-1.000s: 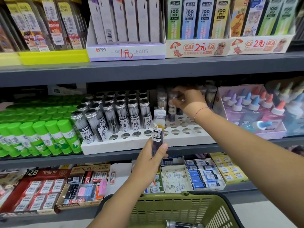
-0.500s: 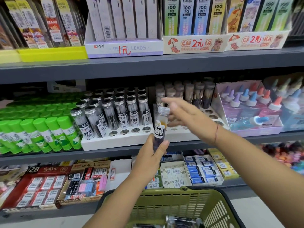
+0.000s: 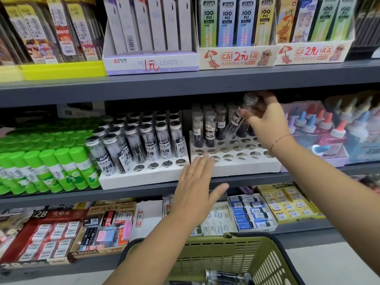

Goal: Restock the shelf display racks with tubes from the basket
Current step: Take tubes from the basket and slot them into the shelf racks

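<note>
**Tube held at a lean over the right rack, not yet seated**

The right hand (image 3: 265, 120) pinches one tube (image 3: 236, 120) near its upper part, thumb and fingers curled round it. The tube leans, with its foot toward the back rows of the right rack (image 3: 242, 164) and its cap close under the upper shelf (image 3: 185, 87). Whether the foot has entered a hole cannot be told. The left hand (image 3: 195, 188) is empty, fingers spread flat, at the shelf front where the two racks meet. Whether it touches either rack cannot be told.

Risks, as judged:
- At this lean the foot may land on the rim between holes and skid.
- The standing tubes (image 3: 209, 128) are just beside it, so a sideways knock could tip them.
- Lifting the tube to straighten it may catch the cap on the upper shelf.
- The rack looks light, and an unbraced push could shift it.

Containers:
- Right rack: a few tubes at the back, and most holes bare.
- Left rack (image 3: 141, 177): nearly full of capped tubes (image 3: 148, 138), with the front row open.
- Basket (image 3: 216, 251): spare tubes (image 3: 224, 275) lie at the bottom, partly cut off from view.
</note>
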Motion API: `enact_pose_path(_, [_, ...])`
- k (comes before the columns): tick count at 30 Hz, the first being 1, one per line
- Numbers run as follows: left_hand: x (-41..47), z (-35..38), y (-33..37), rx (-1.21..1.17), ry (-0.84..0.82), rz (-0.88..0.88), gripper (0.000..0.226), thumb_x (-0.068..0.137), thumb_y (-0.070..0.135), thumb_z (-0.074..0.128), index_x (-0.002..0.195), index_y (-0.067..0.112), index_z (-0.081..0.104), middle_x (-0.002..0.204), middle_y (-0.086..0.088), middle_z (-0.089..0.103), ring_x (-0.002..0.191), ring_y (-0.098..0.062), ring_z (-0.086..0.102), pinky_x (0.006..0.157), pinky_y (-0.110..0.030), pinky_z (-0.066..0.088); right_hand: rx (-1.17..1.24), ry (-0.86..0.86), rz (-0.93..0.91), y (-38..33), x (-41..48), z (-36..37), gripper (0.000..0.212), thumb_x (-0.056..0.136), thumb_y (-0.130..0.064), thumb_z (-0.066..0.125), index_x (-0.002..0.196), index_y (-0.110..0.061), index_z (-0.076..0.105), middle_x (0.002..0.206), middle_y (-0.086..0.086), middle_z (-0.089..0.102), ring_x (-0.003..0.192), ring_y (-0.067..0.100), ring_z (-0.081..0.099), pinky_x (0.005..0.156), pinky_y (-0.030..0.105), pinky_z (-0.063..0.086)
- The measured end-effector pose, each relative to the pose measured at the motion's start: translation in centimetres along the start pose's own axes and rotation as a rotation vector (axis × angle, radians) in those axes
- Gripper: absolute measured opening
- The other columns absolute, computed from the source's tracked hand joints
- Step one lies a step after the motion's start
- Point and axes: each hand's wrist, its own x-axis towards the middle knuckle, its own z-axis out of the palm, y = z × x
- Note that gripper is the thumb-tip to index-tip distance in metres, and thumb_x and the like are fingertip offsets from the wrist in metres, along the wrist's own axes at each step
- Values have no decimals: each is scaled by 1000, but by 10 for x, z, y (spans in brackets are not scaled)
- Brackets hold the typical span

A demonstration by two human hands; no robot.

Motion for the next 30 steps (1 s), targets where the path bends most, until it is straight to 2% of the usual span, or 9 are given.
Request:
enact_pose_path(3, [-1,10,-5,98,-29,28,78,86,68,7,152,30,-6,158,13,-15,146,-7,-16,114,-27,-20,-153,-9,-2,15,13,7,51,82,-23,70,126,-18,46,106,11,64,99,28,62,94,45,48])
enact_pose_path(6, [0,12,-8,93,-15,31,78,85,69,4,153,30,-4,160,13,-8,146,-5,-14,115,-27,-18,-221,-66,-22,22,16,16,50,82,-23,70,126,-20,47,101,14,65,90,31,62,88,50,50])
enact_pose_path(7, [0,13,-8,85,-12,36,79,85,69,4,153,30,-3,160,13,-7,146,-4,-14,115,-27,-18,-254,-80,-33,24,17,18,49,82,-22,69,127,-20,47,98,15,65,86,32,61,86,48,50])
enact_pose_path(9, [-1,13,-9,64,-10,37,79,85,69,4,153,30,-2,160,13,-5,145,-3,-14,115,-26,-19,-351,-100,-43,28,18,19,51,85,-20,66,131,-21,44,97,13,66,83,28,60,83,37,49])
enact_pose_path(11, [0,13,-9,50,-9,38,79,84,69,4,153,30,-1,160,13,-4,145,-3,-13,115,-26,-19,-445,-117,-50,28,18,19,53,88,-23,63,135,-21,39,94,9,64,83,24,58,77,30,44])
enact_pose_path(15, [0,13,-10,42,-4,42,79,84,69,5,153,30,-1,160,13,-4,145,-3,-14,115,-27,-18,-511,-166,-65,23,24,25,48,88,-22,63,132,-19,42,90,8,59,79,26,55,73,28,40])
enact_pose_path(18, [0,13,-10,50,-17,40,77,86,68,7,153,30,-3,160,14,-6,144,-2,-15,115,-27,-18,-506,-200,-75,18,35,29,45,85,-17,65,128,-18,49,99,11,65,86,30,61,78,31,45])
enact_pose_path(23, [0,13,-10,39,-14,43,78,85,69,7,153,30,0,160,13,-4,146,-3,-13,115,-26,-19,-635,-279,-86,17,42,32,35,83,-22,67,117,-19,59,114,10,64,98,30,60,88,36,48])
enact_pose_path(30, [1,14,-12,56,-20,47,74,90,66,13,153,30,-1,161,13,-5,146,-4,-13,115,-26,-19,-609,-258,-8,25,30,31,34,85,-27,66,119,-22,62,104,8,66,98,27,61,90,29,45])
